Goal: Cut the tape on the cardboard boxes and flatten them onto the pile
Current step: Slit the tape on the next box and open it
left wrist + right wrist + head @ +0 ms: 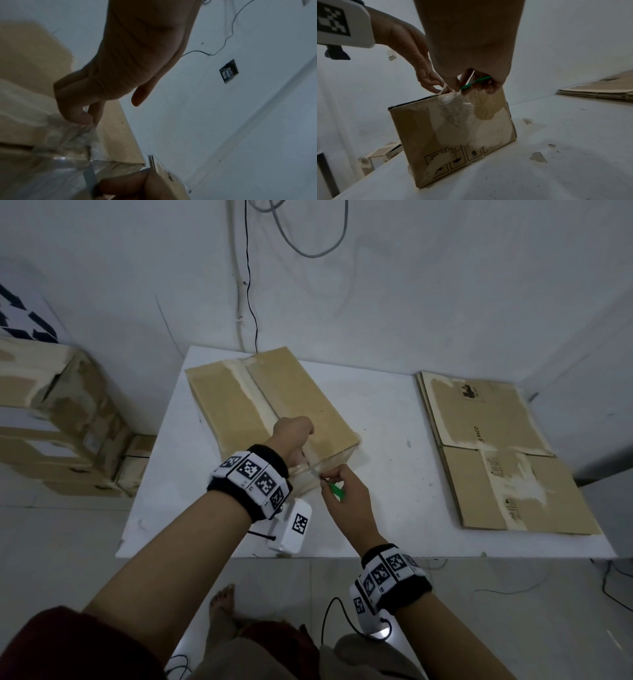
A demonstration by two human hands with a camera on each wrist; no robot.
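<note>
Both hands meet at the box's (274,398) near edge: left hand (294,436) pinching tape (453,106), right hand (346,494) gripping cutter (475,81).

White rectangular table (394,474), top scuffed, dark specks, small torn scraps (537,157) near front right of box. Brown cardboard box, closed, taped along top seam (274,402), sits on table left-centre, angled, far corner close to wall; handling symbols printed on near face. Stack of flattened brown cardboard sheets (496,453) lies flat at table's right end, well apart from box, reaching near right edge. White tiled floor (51,542) under table; pile of more cardboard boxes (58,419) on floor to left.
</note>
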